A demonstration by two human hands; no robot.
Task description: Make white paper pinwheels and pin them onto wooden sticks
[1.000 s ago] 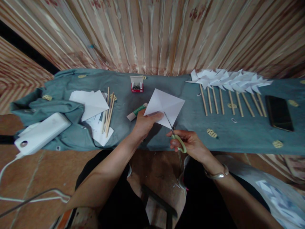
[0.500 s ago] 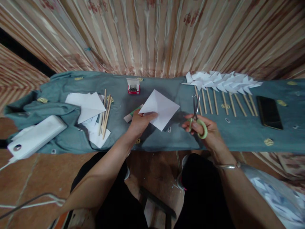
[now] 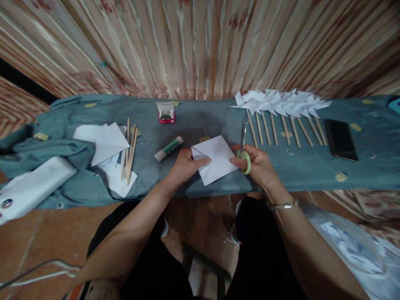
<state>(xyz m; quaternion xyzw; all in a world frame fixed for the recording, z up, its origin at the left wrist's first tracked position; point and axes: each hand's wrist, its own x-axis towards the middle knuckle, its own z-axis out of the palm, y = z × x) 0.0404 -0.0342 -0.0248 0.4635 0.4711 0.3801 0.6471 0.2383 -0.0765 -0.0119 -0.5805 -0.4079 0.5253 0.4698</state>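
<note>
My left hand [image 3: 185, 165] pinches the left corner of a creased white paper square [image 3: 215, 159] held just above the teal cloth [image 3: 200, 121]. My right hand [image 3: 256, 163] touches the square's right edge while gripping green-handled scissors [image 3: 243, 146], whose closed blades point away from me. A row of finished white paper pinwheels on wooden sticks [image 3: 281, 112] lies to the right of the scissors.
A glue stick [image 3: 168, 148] and a small red box of pins [image 3: 165, 113] lie left of the paper. Loose white sheets [image 3: 103, 141] and wooden sticks [image 3: 129, 152] sit at far left, beside a white power bank [image 3: 31, 185]. A black phone [image 3: 340, 139] rests at right.
The scissors left the paper, swung out to the right, then came back beside it with blades pointing away. The paper has come down closer to the cloth, and both hands now meet on it.
</note>
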